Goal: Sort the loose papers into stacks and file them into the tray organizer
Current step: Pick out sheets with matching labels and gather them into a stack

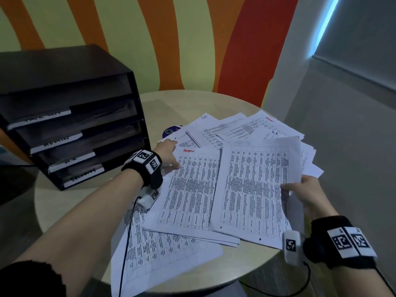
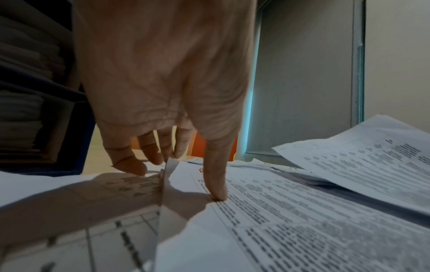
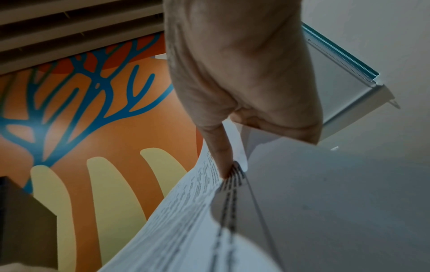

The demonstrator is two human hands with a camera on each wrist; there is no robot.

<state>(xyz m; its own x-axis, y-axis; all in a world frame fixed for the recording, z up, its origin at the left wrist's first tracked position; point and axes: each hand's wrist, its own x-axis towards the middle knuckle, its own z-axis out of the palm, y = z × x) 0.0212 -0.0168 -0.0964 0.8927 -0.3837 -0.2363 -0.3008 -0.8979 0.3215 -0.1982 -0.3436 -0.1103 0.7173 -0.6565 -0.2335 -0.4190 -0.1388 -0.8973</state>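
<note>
Loose printed sheets (image 1: 235, 127) lie fanned over a round table (image 1: 70, 202). My left hand (image 1: 171, 156) is at the top left edge of a table-printed sheet marked ADMIN in red (image 1: 192, 189). In the left wrist view its thumb (image 2: 216, 191) presses on top of that sheet (image 2: 291, 230), the raised edge runs between thumb and curled fingers (image 2: 139, 165). My right hand (image 1: 293, 187) pinches the right edge of a second table-printed sheet (image 1: 252, 185), lifted off the pile; the thumb (image 3: 223, 165) is on its printed face (image 3: 186, 211). The black tray organizer (image 1: 70, 116) stands at the left.
The organizer's labelled trays hold papers (image 2: 21, 119). Another printed sheet (image 1: 162, 254) hangs over the table's near edge. A purple round object (image 1: 171, 130) peeks from under the far sheets. Striped wall behind, grey wall to the right. Wrist cables trail off the table.
</note>
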